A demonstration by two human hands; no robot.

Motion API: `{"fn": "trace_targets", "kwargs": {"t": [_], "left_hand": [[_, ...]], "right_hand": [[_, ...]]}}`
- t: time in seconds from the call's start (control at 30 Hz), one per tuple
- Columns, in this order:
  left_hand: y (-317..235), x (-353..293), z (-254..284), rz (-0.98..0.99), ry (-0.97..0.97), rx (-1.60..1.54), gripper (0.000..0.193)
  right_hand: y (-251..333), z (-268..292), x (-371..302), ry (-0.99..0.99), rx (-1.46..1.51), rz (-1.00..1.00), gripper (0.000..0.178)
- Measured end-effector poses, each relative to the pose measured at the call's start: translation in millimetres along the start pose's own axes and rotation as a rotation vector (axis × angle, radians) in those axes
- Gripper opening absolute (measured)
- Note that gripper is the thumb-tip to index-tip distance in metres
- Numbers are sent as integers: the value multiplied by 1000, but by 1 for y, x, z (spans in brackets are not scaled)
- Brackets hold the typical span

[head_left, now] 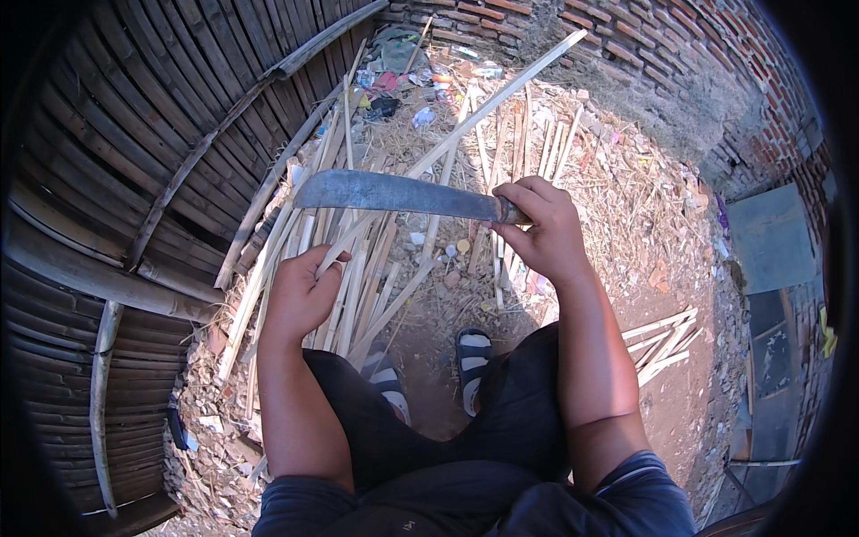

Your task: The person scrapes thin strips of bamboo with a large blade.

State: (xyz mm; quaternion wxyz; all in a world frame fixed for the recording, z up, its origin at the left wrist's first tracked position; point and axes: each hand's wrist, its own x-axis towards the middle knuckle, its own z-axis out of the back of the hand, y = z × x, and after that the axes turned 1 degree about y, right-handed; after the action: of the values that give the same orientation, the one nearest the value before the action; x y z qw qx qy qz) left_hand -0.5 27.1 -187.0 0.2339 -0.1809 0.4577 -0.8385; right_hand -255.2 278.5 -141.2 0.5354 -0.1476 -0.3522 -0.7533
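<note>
My right hand (537,228) grips the handle of a big grey machete (394,194), whose blade points left and lies level. My left hand (300,291) holds the near end of a long pale bamboo strip (483,112) that runs up and to the right toward the brick wall. The blade crosses over this strip just above my left hand. Below the hands lie several split bamboo strips (367,286) on the ground. My sandalled feet (472,353) stand on the dirt beneath.
A curved woven bamboo wall (134,161) fills the left side. A brick wall (644,45) closes the back. Litter and bamboo shavings (626,197) cover the ground, and a small bundle of cut strips (664,340) lies at the right.
</note>
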Motion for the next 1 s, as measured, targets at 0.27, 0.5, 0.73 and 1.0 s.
{"fn": "trace_targets", "kwargs": {"t": [0.27, 0.5, 0.73, 1.0], "left_hand": [[-1, -1, 2, -3, -18, 23, 23], [-9, 1, 0, 7, -97, 115, 29], [4, 2, -2, -114, -213, 297, 35], [-17, 1, -2, 16, -224, 250, 32]], "right_hand": [[-15, 6, -3, -112, -20, -135, 40], [-21, -1, -7, -124, 36, -281, 44], [11, -14, -1, 116, 9, 33, 40], [-10, 0, -4, -90, -8, -207, 39]]}}
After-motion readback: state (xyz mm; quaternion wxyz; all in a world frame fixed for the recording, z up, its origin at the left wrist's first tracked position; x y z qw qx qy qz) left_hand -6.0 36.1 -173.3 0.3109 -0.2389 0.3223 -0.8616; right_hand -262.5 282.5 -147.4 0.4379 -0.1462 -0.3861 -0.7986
